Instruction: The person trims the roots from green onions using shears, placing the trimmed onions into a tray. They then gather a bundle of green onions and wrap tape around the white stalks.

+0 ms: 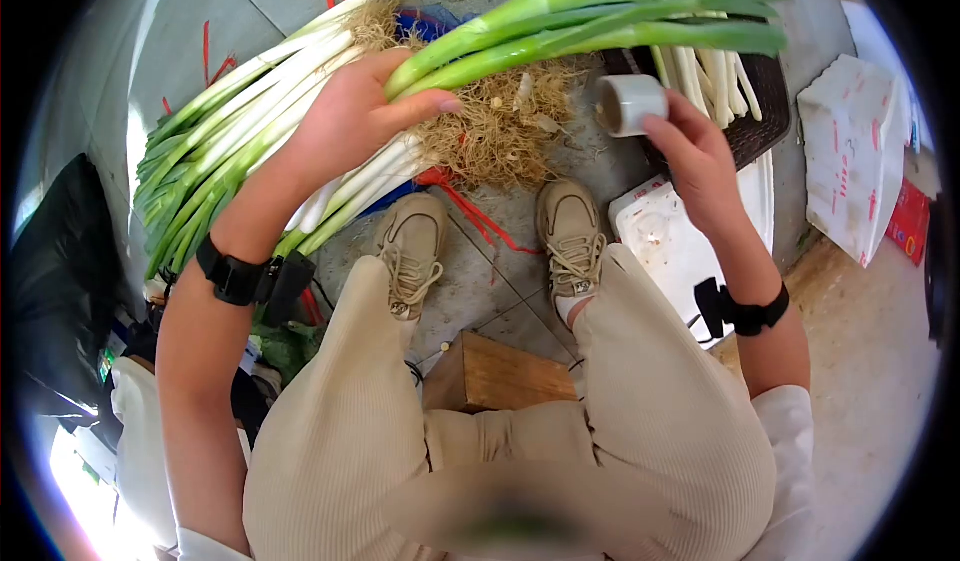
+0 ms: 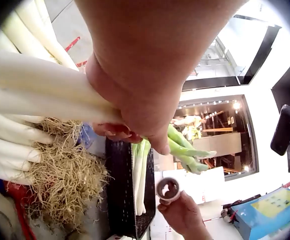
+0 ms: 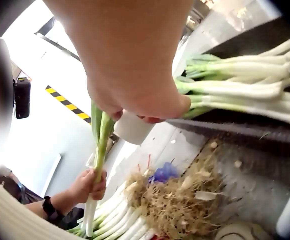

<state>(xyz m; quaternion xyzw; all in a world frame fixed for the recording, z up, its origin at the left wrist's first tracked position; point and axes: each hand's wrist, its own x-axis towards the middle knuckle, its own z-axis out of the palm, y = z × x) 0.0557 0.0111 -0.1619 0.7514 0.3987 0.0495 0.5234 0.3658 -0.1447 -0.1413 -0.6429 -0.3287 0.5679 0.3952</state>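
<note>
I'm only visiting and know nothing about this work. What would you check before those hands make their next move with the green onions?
1. Left hand grips the green onions: ok, fingers wrapped round them.
2. Right hand holds the white ring: ok, pinched.
3. White ring against the held green onions: not ok, they look apart.
4. Lower ends of the held green onions trimmed: cannot tell, not clearly shown.
5. Black crate near the right hand: ok, with other stalks lying inside.

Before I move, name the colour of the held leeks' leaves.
The leaves are green, shown best in the head view.
</note>
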